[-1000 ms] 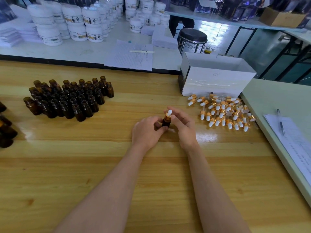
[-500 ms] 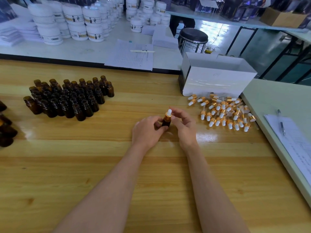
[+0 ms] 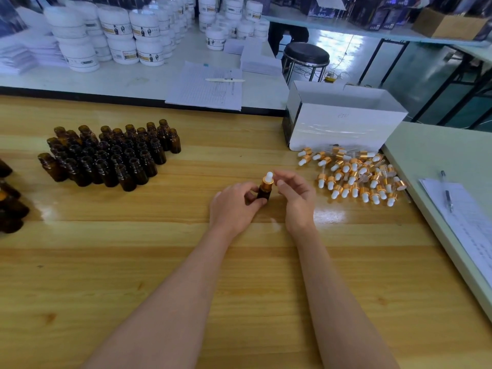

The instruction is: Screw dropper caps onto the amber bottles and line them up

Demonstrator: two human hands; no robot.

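A bottle (image 3: 264, 192) with its cap (image 3: 267, 180) on is gripped by the left hand (image 3: 234, 206) at the table's (image 3: 159, 262) middle. The right hand (image 3: 298, 195) is held loose beside the cap. Labels on the jars (image 3: 143, 33) cannot be read.

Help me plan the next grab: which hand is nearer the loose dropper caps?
Right. The right hand is just left of the loose dropper caps; the left hand is farther left, gripping the amber bottle.

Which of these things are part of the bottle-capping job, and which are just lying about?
Job: capped bottle in the left hand, right hand beside its cap, uncapped amber bottles, loose dropper caps.
Lying about: white jars, paper sheets, pen, stool.
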